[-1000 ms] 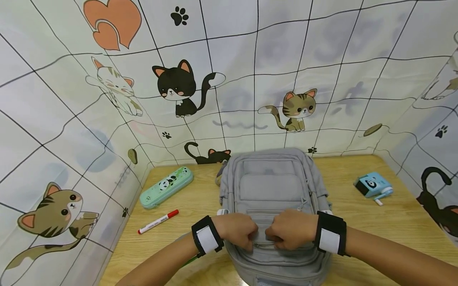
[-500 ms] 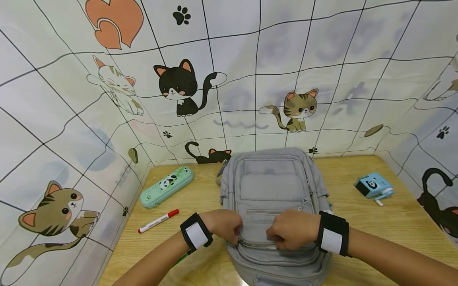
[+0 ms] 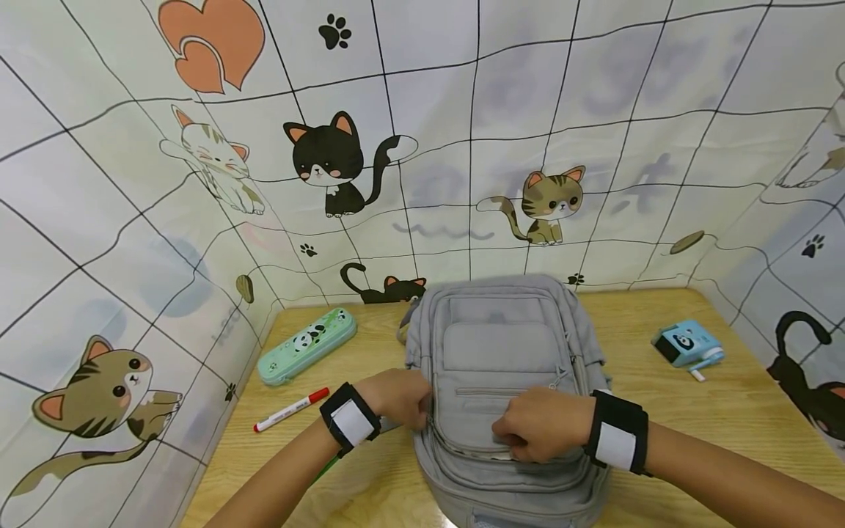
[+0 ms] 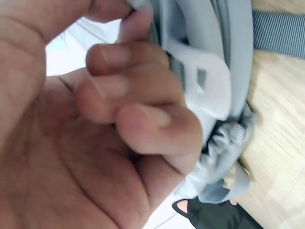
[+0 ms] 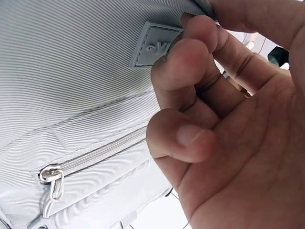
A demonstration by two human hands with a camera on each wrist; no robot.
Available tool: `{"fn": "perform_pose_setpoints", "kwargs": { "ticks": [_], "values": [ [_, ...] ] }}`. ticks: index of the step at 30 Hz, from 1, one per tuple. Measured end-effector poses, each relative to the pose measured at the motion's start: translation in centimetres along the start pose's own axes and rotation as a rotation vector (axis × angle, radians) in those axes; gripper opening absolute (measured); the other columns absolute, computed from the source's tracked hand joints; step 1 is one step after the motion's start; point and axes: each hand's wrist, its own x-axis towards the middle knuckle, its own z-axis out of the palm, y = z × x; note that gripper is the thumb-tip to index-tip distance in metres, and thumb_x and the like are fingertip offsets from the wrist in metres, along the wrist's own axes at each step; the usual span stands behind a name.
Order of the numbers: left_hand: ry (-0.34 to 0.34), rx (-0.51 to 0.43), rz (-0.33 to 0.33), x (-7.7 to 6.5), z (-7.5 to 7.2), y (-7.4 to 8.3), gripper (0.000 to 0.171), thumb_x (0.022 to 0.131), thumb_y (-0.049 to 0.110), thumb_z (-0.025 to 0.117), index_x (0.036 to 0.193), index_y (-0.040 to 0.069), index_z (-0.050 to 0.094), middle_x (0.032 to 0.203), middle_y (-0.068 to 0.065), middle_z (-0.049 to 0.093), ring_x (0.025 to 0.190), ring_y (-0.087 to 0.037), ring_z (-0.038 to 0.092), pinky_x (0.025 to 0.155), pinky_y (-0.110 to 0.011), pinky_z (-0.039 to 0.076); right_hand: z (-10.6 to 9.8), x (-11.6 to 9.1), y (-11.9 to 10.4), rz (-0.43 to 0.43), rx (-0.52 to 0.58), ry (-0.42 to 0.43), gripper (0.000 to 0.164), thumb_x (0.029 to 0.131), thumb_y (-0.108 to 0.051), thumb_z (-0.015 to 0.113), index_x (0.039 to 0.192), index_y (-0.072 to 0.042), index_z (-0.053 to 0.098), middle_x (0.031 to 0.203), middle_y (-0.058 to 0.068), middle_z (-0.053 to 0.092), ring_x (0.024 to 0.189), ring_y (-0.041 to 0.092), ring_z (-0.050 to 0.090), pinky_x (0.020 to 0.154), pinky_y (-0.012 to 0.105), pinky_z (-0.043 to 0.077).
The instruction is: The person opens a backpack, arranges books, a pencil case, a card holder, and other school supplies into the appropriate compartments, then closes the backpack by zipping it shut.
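A grey backpack lies on its back on the table, its front pockets facing up. My left hand is at the left side of the front pocket, thumb and forefinger pinched together on the zip line; the zipper pull itself is hidden by the fingers. The other fingers curl in the left wrist view, beside a pale plastic buckle. With curled fingers my right hand pinches the pocket's lower edge, near a rubber label. A smaller zip with a metal slider shows in the right wrist view.
On the wooden table, a green panda pencil case and a red-capped marker lie to the left. A blue panda-print desktop gadget with a crank stands at the right. Cat-patterned cloth hangs behind.
My left hand has travelled from the pocket's lower middle leftwards, then up its left side, and the zip line behind it now shows parted. The right hand stays at the pocket edge.
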Motion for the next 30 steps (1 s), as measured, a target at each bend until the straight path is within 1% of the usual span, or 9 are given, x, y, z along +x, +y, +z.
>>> {"fn": "perform_pose_setpoints", "kwargs": {
  "ticks": [5,8,15,22,25,30],
  "values": [
    [0.026,0.006,0.016,0.6,-0.5,-1.1,0.049,0.082,0.005,0.073,0.052,0.023,0.039,0.053,0.015,0.029,0.049,-0.005,0.026,0.048,-0.022,0.021,-0.1,-0.2,0.0,-0.018,0.0,0.02,0.037,0.091,-0.018,0.081,0.071,-0.025,0.05,0.061,-0.017,0.037,0.05,-0.002,0.03,0.049,0.017,0.026],
    [0.032,0.022,0.008,1.1,-0.8,-1.5,0.05,0.083,0.005,0.072,0.051,0.023,0.038,0.052,0.015,0.027,0.049,-0.004,0.024,0.048,-0.022,0.02,-0.1,-0.4,0.0,-0.01,0.008,0.019,0.038,0.09,-0.017,0.08,0.071,-0.025,0.049,0.061,-0.017,0.036,0.05,-0.002,0.03,0.05,0.017,0.025],
    [0.053,0.045,0.027,2.3,-1.5,-2.5,0.052,0.083,0.004,0.075,0.051,0.023,0.04,0.052,0.014,0.028,0.048,-0.005,0.025,0.048,-0.022,0.021,-0.4,-0.7,-0.2,0.01,0.015,0.029,0.038,0.088,-0.014,0.08,0.07,-0.025,0.048,0.061,-0.017,0.035,0.051,-0.001,0.029,0.049,0.017,0.025],
    [0.068,0.02,0.002,3.8,-1.9,-4.0,0.052,0.086,0.004,0.075,0.053,0.023,0.04,0.053,0.013,0.029,0.048,-0.004,0.026,0.048,-0.021,0.022,-0.9,-1.0,-0.2,0.013,0.028,0.043,0.034,0.086,-0.012,0.08,0.072,-0.025,0.052,0.063,-0.018,0.038,0.053,-0.002,0.032,0.052,0.017,0.028],
    [0.081,0.008,0.016,4.5,-2.2,-4.5,0.052,0.087,0.003,0.073,0.053,0.022,0.039,0.052,0.013,0.028,0.048,-0.004,0.026,0.048,-0.021,0.022,-1.2,-1.2,-0.1,0.019,0.031,0.053,0.032,0.085,-0.011,0.08,0.073,-0.025,0.053,0.063,-0.018,0.039,0.053,-0.002,0.033,0.052,0.017,0.03],
    [0.097,0.006,0.067,5.4,-2.6,-4.9,0.054,0.089,0.002,0.072,0.054,0.022,0.038,0.051,0.013,0.028,0.047,-0.003,0.027,0.05,-0.02,0.023,-1.8,-1.5,0.0,0.021,0.027,0.081,0.03,0.082,-0.011,0.08,0.074,-0.025,0.054,0.065,-0.019,0.043,0.055,-0.003,0.036,0.054,0.017,0.032]
  ]
}}
